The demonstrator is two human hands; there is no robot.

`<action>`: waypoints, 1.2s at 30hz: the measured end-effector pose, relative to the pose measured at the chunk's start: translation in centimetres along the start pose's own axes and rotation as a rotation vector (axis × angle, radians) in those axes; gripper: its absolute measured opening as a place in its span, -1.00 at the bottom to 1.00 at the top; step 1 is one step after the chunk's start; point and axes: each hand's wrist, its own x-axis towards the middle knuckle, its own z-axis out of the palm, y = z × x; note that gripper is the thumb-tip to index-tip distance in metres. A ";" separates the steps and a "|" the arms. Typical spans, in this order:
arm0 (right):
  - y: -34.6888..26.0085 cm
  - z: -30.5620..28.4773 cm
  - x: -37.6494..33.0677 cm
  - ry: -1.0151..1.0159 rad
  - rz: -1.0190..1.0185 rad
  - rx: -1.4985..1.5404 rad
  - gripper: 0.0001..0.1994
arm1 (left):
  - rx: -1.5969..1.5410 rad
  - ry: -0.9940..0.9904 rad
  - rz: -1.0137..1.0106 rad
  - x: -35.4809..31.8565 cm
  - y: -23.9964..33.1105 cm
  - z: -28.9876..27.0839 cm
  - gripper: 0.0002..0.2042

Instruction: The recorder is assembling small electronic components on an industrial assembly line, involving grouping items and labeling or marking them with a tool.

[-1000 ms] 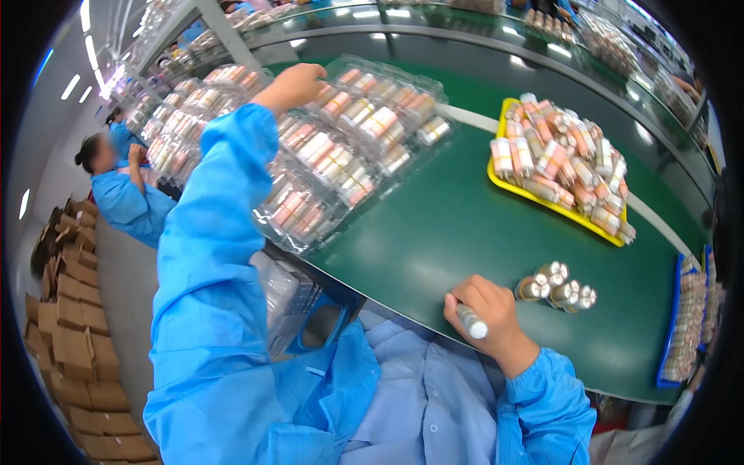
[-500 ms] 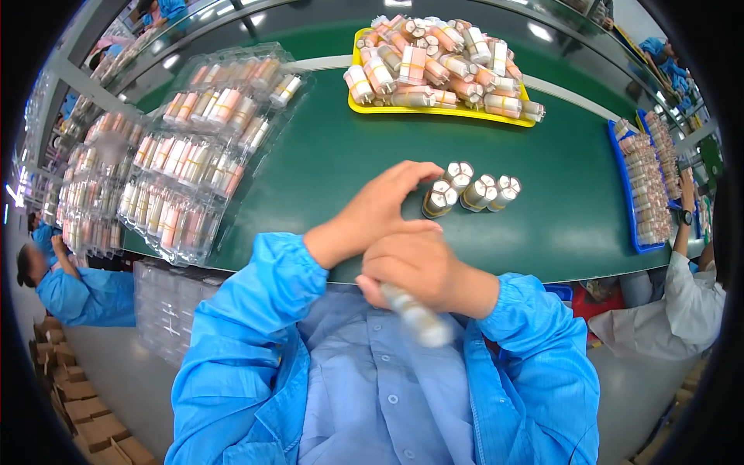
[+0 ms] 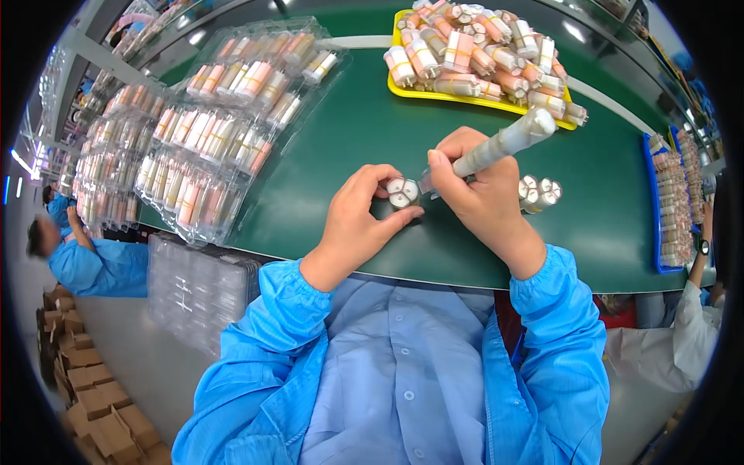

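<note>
My left hand [image 3: 360,205] is closed around a small bundle of white-ended cylinders [image 3: 403,193], which stands upright on the green table. In my right hand [image 3: 484,194] is a thick, pale tube-shaped tool [image 3: 504,143], held like a pen. Its thick end points up and away to the right, and its narrow tip [image 3: 426,183] is beside the bundle's top; whether they touch I cannot tell. More upright cylinder bundles [image 3: 539,192] stand to the right of my right hand, partly hidden by it.
A yellow tray [image 3: 465,99] heaped with pink and white cylinder bundles is at the far side. Clear plastic trays [image 3: 232,155] of bundles cover the left. Blue trays [image 3: 652,209] stand at the right, near another person's arm [image 3: 704,256]. Cardboard boxes [image 3: 105,399] are at lower left.
My right hand has moved up and right from near my body, and the tool has swung from pointing down to pointing up. My left hand has closed around one bundle.
</note>
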 end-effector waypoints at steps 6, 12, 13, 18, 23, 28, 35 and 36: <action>0.7 0.4 -0.6 -0.039 -0.109 -0.150 -0.84 | -0.015 -0.004 0.106 -0.1 -0.3 0.1 -0.56; 1.2 0.7 -0.8 -0.067 -0.145 -0.192 -0.85 | -0.010 -0.006 0.141 0.0 -0.2 0.0 -0.56; 1.3 0.8 -0.8 -0.069 -0.157 -0.197 -0.85 | -0.002 -0.002 0.145 0.1 -0.1 -0.1 -0.56; 1.4 1.0 -1.0 -0.092 -0.134 -0.215 -0.85 | 0.082 0.066 0.194 0.2 -0.3 0.1 -0.55; 1.4 0.9 -0.9 -0.044 -0.127 -0.151 -0.86 | 0.091 0.032 0.166 0.1 -0.4 0.1 -0.52; 0.7 0.4 -0.6 0.015 -0.043 -0.061 -0.87 | -0.177 -0.042 0.090 -0.3 0.0 0.0 -0.36; 1.3 0.8 -1.0 -0.052 -0.133 -0.143 -0.86 | -0.165 -0.129 0.071 -0.5 0.1 -0.1 -0.26; 1.3 0.8 -1.0 -0.061 -0.117 -0.164 -0.86 | -0.152 -0.123 0.076 -0.5 0.0 -0.1 -0.26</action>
